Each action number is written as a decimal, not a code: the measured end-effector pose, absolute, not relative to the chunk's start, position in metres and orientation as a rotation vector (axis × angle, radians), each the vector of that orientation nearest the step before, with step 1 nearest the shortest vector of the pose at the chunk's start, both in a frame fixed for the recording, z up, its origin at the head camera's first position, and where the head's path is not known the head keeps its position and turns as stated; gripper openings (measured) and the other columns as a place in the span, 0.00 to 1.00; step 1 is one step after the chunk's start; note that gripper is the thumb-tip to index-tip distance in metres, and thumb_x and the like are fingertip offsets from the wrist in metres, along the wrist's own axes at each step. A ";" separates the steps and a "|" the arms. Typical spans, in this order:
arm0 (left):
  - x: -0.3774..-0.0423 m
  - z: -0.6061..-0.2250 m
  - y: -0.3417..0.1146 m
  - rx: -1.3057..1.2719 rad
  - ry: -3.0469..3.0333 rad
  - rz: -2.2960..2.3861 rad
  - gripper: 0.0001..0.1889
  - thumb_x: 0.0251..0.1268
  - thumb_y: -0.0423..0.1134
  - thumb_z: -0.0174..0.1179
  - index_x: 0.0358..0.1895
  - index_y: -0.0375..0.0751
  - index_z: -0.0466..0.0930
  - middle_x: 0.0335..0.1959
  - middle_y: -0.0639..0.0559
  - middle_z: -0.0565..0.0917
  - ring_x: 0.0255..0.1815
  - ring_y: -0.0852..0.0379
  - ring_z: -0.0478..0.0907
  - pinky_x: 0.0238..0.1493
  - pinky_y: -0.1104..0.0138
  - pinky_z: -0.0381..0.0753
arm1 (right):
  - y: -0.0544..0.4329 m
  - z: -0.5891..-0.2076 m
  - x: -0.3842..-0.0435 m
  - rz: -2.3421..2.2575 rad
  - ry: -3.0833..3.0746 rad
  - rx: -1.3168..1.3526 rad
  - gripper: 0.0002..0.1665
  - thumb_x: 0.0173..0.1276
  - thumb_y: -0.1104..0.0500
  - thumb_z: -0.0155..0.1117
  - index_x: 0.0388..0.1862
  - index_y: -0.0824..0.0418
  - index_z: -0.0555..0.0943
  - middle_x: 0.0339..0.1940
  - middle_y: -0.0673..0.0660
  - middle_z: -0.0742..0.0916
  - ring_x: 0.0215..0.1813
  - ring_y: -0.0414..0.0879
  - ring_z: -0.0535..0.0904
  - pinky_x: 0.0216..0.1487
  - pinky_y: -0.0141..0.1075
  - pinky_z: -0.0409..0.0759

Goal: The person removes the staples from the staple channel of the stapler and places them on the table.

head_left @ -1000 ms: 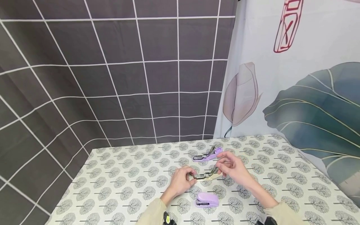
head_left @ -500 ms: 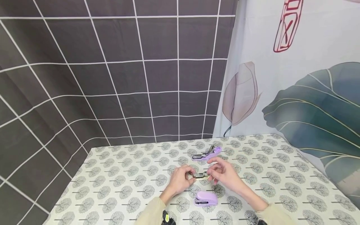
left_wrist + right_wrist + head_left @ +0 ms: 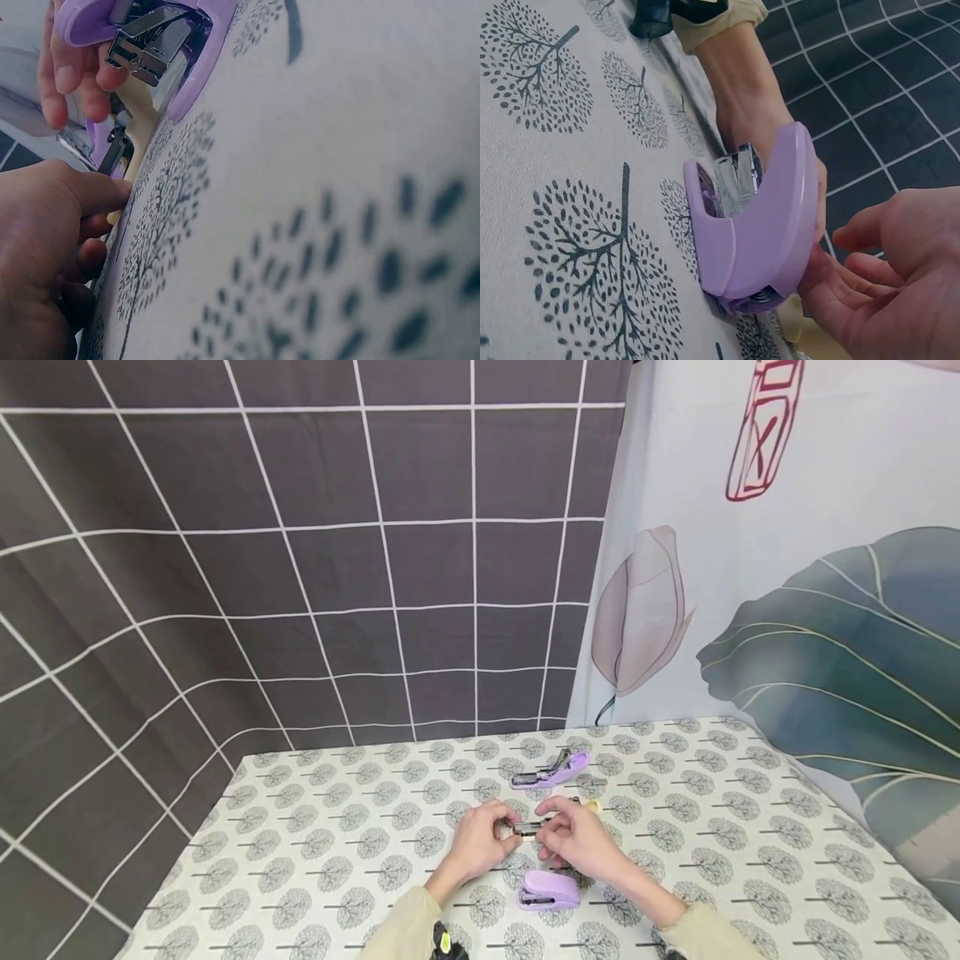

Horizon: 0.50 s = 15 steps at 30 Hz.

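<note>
A cream stapler lies opened out on the table, its metal staple channel showing between my hands in the head view. My left hand pinches its left end between thumb and fingers. Over its middle is my right hand, fingers loosely bent; in the left wrist view the right fingers hang beside the stapler, gripping nothing visible. Part of the stapler is hidden behind that hand. Nearer the body sits a closed purple stapler. It blocks some of the right hand's work in the right wrist view.
Beyond the hands lies another purple stapler, opened out with its metal part raised. A tree-print cloth covers the table. A dark grid curtain and a pale floral curtain hang behind it.
My right hand has moved left along the cream stapler, from its right end to its middle. The right end now shows beyond that hand. My left hand has kept its hold.
</note>
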<state>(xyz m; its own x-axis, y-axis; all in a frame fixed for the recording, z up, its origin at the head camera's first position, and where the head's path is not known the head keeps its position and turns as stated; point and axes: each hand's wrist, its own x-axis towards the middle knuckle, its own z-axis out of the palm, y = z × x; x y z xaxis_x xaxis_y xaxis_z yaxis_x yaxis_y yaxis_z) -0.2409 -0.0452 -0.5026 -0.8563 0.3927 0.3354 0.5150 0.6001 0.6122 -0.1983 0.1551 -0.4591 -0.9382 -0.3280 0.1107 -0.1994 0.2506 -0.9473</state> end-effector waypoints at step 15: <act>-0.240 -0.502 -0.045 -0.779 -2.638 -1.106 0.11 0.50 0.35 0.74 0.37 0.49 0.86 0.29 0.61 0.79 0.23 0.71 0.66 0.34 0.71 0.65 | 0.147 -0.467 -0.202 -1.734 2.392 -0.376 0.19 0.63 0.74 0.61 0.52 0.79 0.71 0.29 0.59 0.86 0.28 0.52 0.84 0.27 0.40 0.84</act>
<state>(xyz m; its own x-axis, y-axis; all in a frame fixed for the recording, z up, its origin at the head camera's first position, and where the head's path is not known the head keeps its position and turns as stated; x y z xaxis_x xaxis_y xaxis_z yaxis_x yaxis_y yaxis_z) -0.2402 -0.0448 -0.5023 -0.8474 0.3985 0.3509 0.5296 0.5866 0.6127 -0.2021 0.1468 -0.4665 -0.9550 -0.2961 0.0150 -0.1063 0.2949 -0.9496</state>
